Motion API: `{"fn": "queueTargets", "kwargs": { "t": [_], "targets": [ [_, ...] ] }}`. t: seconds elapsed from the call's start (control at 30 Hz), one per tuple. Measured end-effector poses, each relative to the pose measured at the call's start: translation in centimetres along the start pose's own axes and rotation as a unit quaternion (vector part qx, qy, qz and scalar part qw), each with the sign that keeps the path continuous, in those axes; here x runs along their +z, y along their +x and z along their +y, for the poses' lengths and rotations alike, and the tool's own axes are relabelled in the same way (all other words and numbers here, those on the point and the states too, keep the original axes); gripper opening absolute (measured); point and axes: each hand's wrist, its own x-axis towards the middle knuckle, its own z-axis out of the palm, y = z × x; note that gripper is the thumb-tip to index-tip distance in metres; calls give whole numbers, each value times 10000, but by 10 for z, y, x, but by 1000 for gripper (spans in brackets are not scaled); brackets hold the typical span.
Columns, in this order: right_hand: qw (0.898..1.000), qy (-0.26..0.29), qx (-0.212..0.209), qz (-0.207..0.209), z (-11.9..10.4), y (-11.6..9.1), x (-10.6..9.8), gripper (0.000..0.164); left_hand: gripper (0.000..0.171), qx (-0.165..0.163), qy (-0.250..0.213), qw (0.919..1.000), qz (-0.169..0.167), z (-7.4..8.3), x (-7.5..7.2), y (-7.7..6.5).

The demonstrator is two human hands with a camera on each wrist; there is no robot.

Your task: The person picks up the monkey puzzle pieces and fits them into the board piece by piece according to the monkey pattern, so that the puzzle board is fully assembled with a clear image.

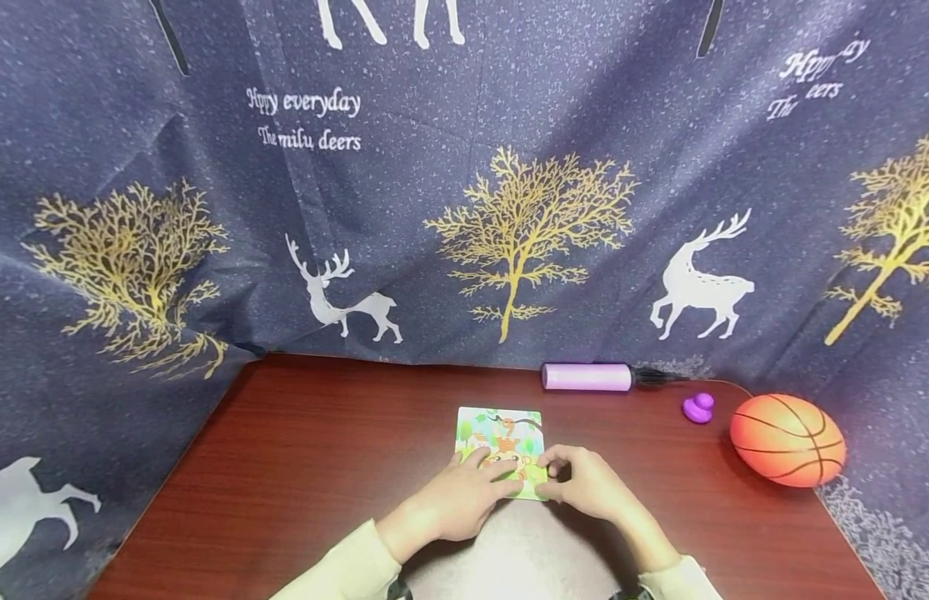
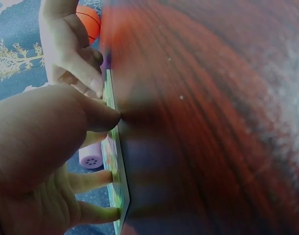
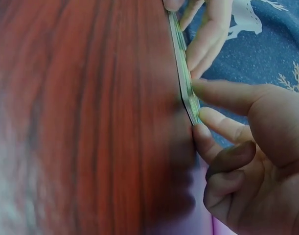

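A flat square picture puzzle [image 1: 467,421] with a cartoon monkey and green leaves lies on the wooden table. My left hand [image 1: 458,498] spreads its fingers over the left and middle of the picture; its thumb [image 2: 103,116] touches the near edge. At the near right corner, my right hand [image 1: 590,483] holds the puzzle's border between thumb [image 3: 227,95] and bent fingers, while the last fingers curl toward the palm. From the side, the puzzle [image 3: 178,54] shows as a thin layered edge. Both hands hide part of the picture.
A lilac hand pump [image 1: 587,377] lies along the table's back edge. To its right sit a small purple rubber duck [image 1: 698,407] and an orange toy basketball [image 1: 788,440]. Dark blue cloth [image 1: 404,208] with deer and trees hangs behind the table [image 1: 322,450].
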Motion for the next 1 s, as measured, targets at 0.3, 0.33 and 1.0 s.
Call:
{"fn": "queueTargets", "kwargs": {
  "t": [0.3, 0.33, 1.0],
  "targets": [
    [9993, -280, -227, -69, 1, -1, -4, 37, 49, -63, -64, 9999, -138, 1, -5, -1],
    [9992, -300, -249, -52, 1, -1, -4, 36, 49, -65, -67, 9998, -154, 1, -5, -1],
    [9993, -336, -175, -59, -1, 1, -7, 28, 55, -257, -435, 9982, -317, -2, -5, 8]
  ]
}}
